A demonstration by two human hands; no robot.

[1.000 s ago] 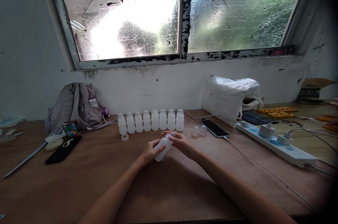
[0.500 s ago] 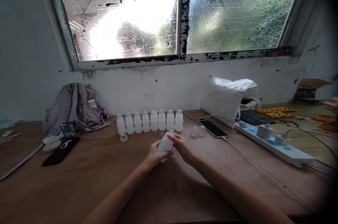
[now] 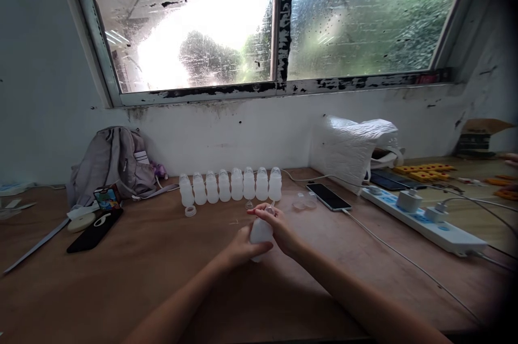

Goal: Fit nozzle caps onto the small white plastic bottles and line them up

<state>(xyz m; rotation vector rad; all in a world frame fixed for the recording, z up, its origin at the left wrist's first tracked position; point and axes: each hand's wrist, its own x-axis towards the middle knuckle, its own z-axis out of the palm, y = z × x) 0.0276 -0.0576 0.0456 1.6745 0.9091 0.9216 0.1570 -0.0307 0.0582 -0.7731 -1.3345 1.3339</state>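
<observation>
Clamping fingers on a baby bottle [image 3: 261, 231], lower centre: left hand [image 3: 239, 248] mid-body, right hand [image 3: 282, 227] at top. Probably light, slick; hold mid-body.

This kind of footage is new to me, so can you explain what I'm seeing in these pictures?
There's no machine here, only a person's bare left hand and right hand. A camera worn on the head looks forward and down at them. The left hand grips a whitish bottle; the right hand is at its top, though exactly what it touches there is too small to tell. Beyond, eight similar bottles stand in a row on the brown table, with a loose ring in front of the leftmost. A phone and a power strip lie to the right, a backpack to the left.
</observation>
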